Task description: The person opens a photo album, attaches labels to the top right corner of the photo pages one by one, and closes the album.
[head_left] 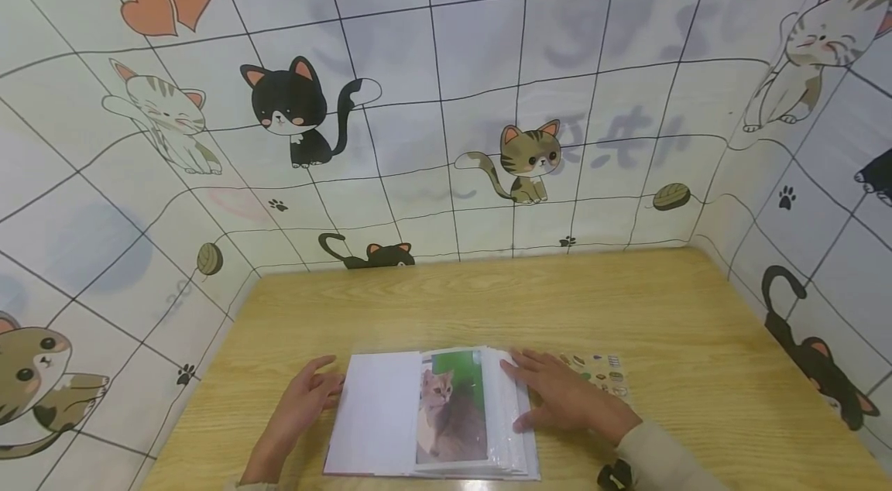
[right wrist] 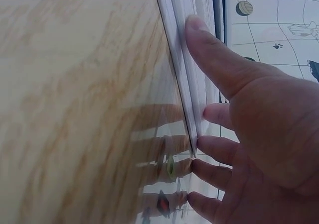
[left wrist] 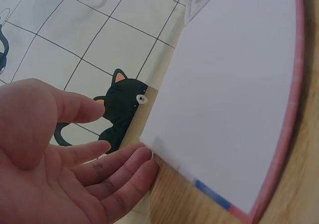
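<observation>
A photo album [head_left: 382,413] lies opened on the wooden table, its blank white inside cover on the left. On its right side a photo [head_left: 453,417] of a cat sits in a clear sleeve, over a stack of further sleeves. My left hand [head_left: 310,398] is at the album's left edge, fingers loosely bent; in the left wrist view its fingertips touch the cover's corner [left wrist: 149,139]. My right hand [head_left: 560,394] rests along the stack's right edge, fingers extended and thumb apart. The right wrist view shows its thumb against the page edges [right wrist: 192,69].
A sheet of small stickers [head_left: 609,375] lies right of the album, partly under my right hand. The wooden table [head_left: 488,297] is bordered by a cloth backdrop [head_left: 418,127] with cartoon cats. A small dark object [head_left: 615,474] is by my right sleeve.
</observation>
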`<state>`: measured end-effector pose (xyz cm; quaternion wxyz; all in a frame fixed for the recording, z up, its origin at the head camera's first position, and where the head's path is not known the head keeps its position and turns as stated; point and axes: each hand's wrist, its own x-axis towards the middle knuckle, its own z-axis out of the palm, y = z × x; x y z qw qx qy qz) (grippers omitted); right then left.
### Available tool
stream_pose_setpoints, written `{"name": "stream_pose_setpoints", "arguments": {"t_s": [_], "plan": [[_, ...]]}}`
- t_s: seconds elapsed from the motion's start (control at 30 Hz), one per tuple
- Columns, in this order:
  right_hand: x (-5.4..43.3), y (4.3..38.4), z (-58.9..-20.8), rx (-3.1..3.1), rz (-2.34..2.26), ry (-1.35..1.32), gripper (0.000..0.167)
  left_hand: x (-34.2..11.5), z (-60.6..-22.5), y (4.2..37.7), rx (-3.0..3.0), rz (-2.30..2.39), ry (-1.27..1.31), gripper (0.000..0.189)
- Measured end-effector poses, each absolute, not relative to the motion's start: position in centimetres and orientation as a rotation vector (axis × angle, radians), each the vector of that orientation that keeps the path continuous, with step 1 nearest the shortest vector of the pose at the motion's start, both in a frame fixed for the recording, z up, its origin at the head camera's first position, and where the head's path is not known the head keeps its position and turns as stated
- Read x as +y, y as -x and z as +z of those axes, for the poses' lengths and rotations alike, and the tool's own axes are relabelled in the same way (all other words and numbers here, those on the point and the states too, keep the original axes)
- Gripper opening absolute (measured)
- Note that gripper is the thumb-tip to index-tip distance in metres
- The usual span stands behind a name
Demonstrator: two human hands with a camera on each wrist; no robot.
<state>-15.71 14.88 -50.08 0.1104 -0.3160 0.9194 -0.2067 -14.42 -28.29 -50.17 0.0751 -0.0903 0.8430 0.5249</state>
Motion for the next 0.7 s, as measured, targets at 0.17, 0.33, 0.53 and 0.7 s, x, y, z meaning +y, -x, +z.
{"name": "stream_pose_setpoints", "arguments": {"t_s": [0.17, 0.33, 0.53, 0.7], "plan": [[14.8, 15.7, -50.3, 2.715, -0.603, 0.947, 0.093, -28.1, -49.9, 14.4, 2.544, 1.545, 0.279, 0.049], [14.8, 15.7, -50.4, 2.715, -0.608, 0.946, 0.094, -27.7, -49.9, 14.3, 2.574, 1.576, 0.241, 0.045], [14.8, 15.6, -50.4, 2.713, -0.628, 0.924, 0.094, -27.0, -49.9, 14.5, 2.699, 1.539, 0.095, 0.038], [14.8, 15.4, -50.3, 2.717, -0.613, 0.92, 0.093, -26.2, -49.6, 14.5, 2.827, 1.397, 0.013, 0.033]]}}
